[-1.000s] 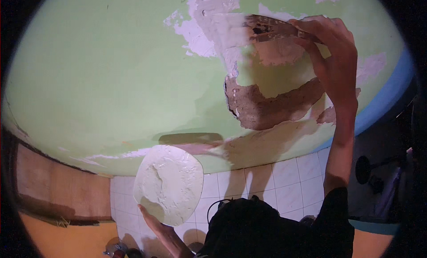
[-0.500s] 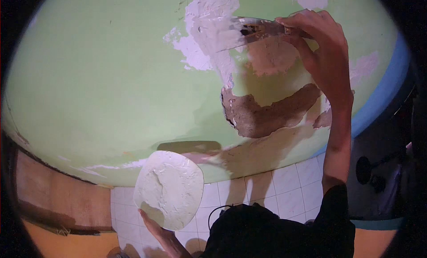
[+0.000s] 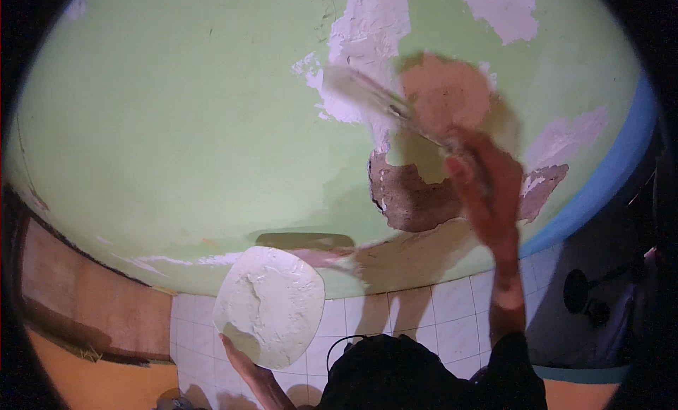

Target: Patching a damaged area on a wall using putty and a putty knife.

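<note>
My left hand (image 3: 245,366) holds a rounded white plate (image 3: 320,293) from below, at its lower left edge. White putty (image 3: 272,304) is spread over it, with a ridge along the middle. A putty knife (image 3: 385,103) is in my closed right hand (image 3: 491,187), its wide blade pointing up and left. The blade is blurred by motion and lies over a white patched strip (image 3: 371,36) on the green wall (image 3: 176,127); I cannot tell whether it touches. Below the knife, bare brown plaster (image 3: 417,201) shows where the paint has broken away, partly behind my hand.
A reddish-brown patch (image 3: 445,92) and a white patch (image 3: 501,7) mark the wall on the right. White floor tiles (image 3: 452,304) run along its foot. At the left stands a brown wooden panel (image 3: 92,297); a dark stand-like object (image 3: 583,290) is at the right.
My right hand has come down and a little left, and the knife has tilted from nearly level to slanting. The plate has hardly moved. The view has shifted slightly.
</note>
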Demonstrator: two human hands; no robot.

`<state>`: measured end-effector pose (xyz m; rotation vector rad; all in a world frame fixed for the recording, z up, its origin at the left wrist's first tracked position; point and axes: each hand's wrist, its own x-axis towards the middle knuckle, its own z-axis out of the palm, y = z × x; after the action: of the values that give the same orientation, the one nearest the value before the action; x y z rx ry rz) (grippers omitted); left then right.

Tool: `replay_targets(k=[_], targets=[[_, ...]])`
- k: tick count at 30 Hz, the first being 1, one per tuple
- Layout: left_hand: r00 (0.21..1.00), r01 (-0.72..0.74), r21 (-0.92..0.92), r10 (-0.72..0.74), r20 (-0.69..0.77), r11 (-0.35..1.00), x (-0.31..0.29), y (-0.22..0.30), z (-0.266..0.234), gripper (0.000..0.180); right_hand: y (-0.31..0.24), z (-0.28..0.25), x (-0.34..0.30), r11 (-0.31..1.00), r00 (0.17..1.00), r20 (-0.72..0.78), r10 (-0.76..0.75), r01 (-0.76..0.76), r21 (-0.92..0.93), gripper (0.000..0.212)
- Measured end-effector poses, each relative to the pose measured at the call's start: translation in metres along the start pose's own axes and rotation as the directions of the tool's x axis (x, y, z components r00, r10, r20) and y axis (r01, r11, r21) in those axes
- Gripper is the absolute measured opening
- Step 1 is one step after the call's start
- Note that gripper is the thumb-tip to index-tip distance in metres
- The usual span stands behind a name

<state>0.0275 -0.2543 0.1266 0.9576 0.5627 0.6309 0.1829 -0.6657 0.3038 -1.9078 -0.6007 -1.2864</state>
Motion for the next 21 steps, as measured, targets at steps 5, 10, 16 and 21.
replay_targets(k=[5,10,16,21], targets=[[1.000,-0.010,0.000,0.010,0.021,1.000,-0.005,0.000,0.008,0.062,-0.008,0.075,-0.031,0.428,0.849,0.188,0.493,-0.425,0.797,0.032],[1.000,-0.008,0.060,0.010,-0.030,0.998,-0.008,0.002,0.011,0.062,0.011,0.134,-0.034,0.297,0.850,0.158,0.503,-0.342,0.891,0.032],[0.999,-0.037,0.105,0.038,-0.008,0.994,0.000,-0.005,-0.013,0.065,0.024,0.158,-0.039,0.349,0.815,0.021,0.580,-0.271,0.897,0.033],[0.997,-0.010,0.124,0.020,-0.081,0.992,0.012,-0.008,-0.022,0.065,0.006,0.173,-0.027,0.393,0.765,-0.104,0.636,-0.204,0.897,0.040]])
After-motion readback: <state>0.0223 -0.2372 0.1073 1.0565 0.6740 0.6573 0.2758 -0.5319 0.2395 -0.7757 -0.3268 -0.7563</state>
